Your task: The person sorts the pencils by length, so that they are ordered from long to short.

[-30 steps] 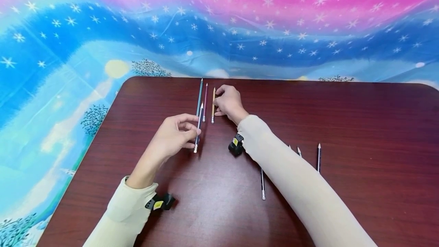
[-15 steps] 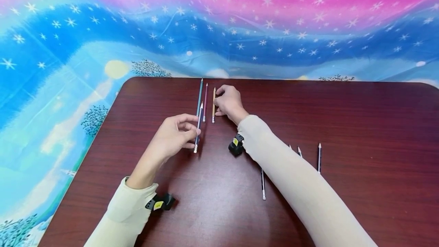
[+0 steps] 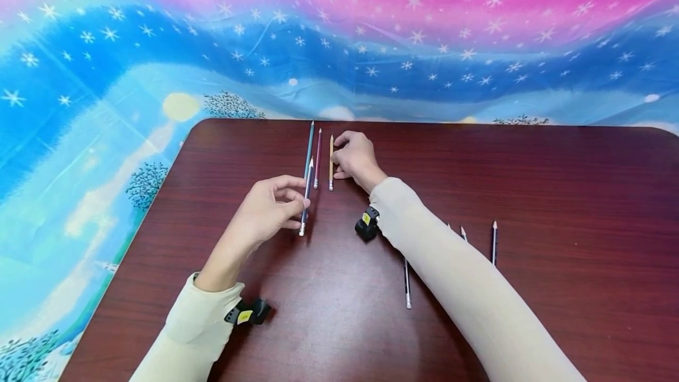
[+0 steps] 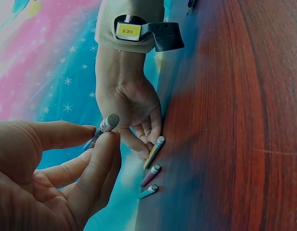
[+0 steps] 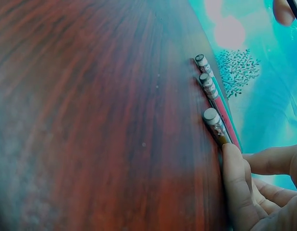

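Thumb and fingers of my left hand (image 3: 262,208) pinch a dark blue pencil (image 3: 304,220), held above the table with its point away from me. In the left wrist view its blunt end (image 4: 109,122) faces the camera. At the back, the fingers of my right hand (image 3: 356,158) grip a yellow pencil (image 3: 331,145) that lies along the table; in the right wrist view its eraser end (image 5: 212,118) sticks out past the fingertips. Left of it lie a maroon pencil (image 3: 318,155) and a teal pencil (image 3: 309,149), roughly parallel, the teal one partly behind the held pencil.
On the right of the brown table (image 3: 583,205) lie several dark pencils, among them one at the far right (image 3: 494,243) and a nearer one (image 3: 407,287). My right sleeve (image 3: 440,252) covers parts of them. A patterned cloth (image 3: 339,34) hangs behind the table's back edge.
The yellow pencil has shifted very slightly to the right at my right hand's fingers, its eraser end most. My left hand and the dark blue pencil stay almost still.
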Demonstrator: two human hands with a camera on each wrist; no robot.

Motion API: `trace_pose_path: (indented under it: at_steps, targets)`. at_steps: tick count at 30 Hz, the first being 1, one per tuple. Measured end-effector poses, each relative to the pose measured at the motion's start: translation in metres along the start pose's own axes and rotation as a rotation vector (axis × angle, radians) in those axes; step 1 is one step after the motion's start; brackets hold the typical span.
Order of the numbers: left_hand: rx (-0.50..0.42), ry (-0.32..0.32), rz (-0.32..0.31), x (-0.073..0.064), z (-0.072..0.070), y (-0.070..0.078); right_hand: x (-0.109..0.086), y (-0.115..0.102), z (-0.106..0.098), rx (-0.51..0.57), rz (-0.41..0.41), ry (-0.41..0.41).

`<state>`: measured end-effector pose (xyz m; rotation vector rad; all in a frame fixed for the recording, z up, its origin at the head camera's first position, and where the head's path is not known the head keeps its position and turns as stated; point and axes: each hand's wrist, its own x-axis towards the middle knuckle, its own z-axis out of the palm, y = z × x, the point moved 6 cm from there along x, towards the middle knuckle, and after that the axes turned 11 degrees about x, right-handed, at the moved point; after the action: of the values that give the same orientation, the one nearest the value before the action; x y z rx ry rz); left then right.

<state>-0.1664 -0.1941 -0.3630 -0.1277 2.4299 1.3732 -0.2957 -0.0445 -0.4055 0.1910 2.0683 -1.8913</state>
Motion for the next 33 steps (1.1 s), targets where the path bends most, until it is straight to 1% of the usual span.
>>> trace_pose_path:
  at_steps: [12, 17, 24, 33]
  targets:
    - [-0.004, -0.003, 0.001, 0.0022, 0.0010, -0.0011, 0.0012, 0.0010, -0.0013, 0.038, 0.002, 0.004]
    - [0.004, -0.004, -0.006, 0.0033, 0.0014, -0.0033, 0.0009, 0.0016, -0.0014, 0.059, 0.010, 0.014]
    - [0.020, -0.005, -0.001, 0.0034, 0.0016, -0.0039, 0.0013, 0.0020, -0.0015, 0.073, -0.002, 0.017]
    - [0.013, -0.013, -0.002, 0.0048, 0.0040, -0.0044, 0.0043, 0.0058, -0.0031, 0.091, 0.004, 0.020]
